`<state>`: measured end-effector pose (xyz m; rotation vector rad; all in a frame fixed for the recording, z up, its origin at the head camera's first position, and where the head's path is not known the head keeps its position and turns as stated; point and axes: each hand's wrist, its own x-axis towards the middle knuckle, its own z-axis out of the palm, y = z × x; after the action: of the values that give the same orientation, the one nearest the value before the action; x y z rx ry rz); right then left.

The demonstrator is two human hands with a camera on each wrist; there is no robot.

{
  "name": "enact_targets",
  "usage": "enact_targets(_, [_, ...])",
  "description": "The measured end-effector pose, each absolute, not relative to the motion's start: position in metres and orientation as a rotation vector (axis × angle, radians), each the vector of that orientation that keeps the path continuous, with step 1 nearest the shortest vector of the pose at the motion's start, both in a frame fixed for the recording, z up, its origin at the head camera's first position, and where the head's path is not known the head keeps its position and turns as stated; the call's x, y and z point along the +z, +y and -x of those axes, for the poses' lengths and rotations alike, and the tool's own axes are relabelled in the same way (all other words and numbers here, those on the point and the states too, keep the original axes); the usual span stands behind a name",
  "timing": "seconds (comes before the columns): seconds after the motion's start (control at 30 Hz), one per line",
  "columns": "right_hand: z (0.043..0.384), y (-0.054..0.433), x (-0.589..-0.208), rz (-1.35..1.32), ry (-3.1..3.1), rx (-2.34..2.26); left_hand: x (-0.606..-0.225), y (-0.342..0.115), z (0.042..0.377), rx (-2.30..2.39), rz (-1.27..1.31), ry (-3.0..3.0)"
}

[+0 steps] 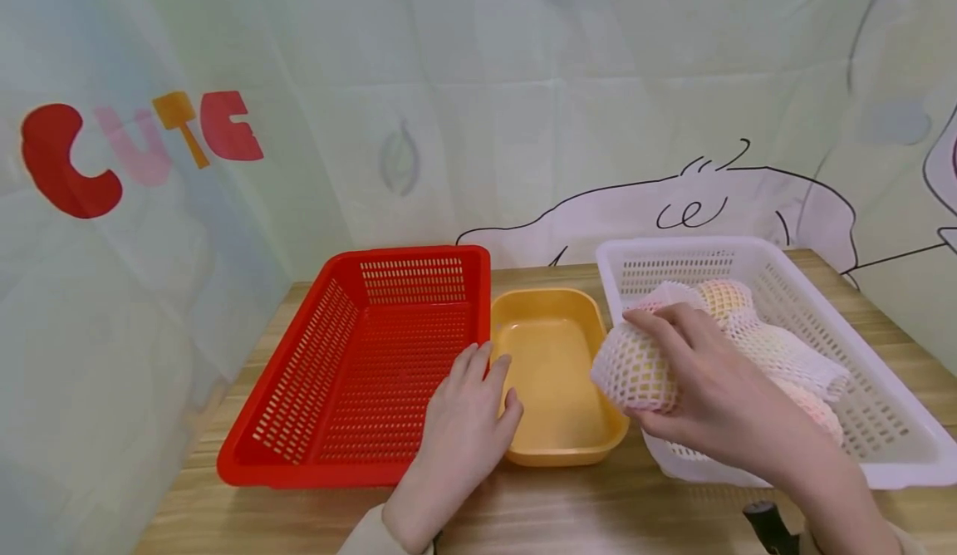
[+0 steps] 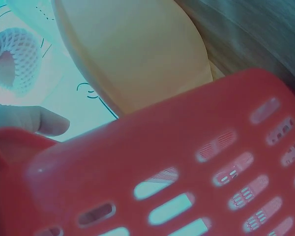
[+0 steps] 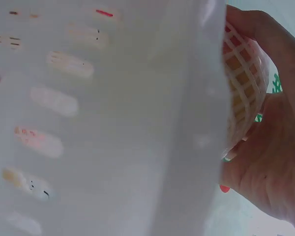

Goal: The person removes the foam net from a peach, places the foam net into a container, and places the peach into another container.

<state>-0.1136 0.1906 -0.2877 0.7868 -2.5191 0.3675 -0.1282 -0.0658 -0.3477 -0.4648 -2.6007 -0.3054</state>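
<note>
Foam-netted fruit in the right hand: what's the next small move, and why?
I'd probably ease the foam-netted fruit left, over the yellow tray: the right hand grips it by the left side of the white basket, and the tray lies directly alongside.

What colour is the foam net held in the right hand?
The foam net is white open mesh, yellow showing through; best in the head view.

Bench (image 1: 568,501): brown wood-grain top
Left: red slotted plastic basket (image 1: 299,476)
Middle: shallow yellow-orange tray (image 1: 553,380), just beside the red basket
Right: white slotted plastic basket (image 1: 673,247)
</note>
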Motion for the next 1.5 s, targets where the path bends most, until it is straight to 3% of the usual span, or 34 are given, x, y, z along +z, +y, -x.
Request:
enact_targets(0.47, [0.114,0.174,-0.295,-0.857,-2.429,0.336,-0.344,-0.064,0.126,-0.257,0.574,-2.482])
enact_targets(1.5, [0.116,0.162,-0.302,-0.932,-2.359,0.342,-0.334,-0.043,0.108,-1.095,0.739,-2.729])
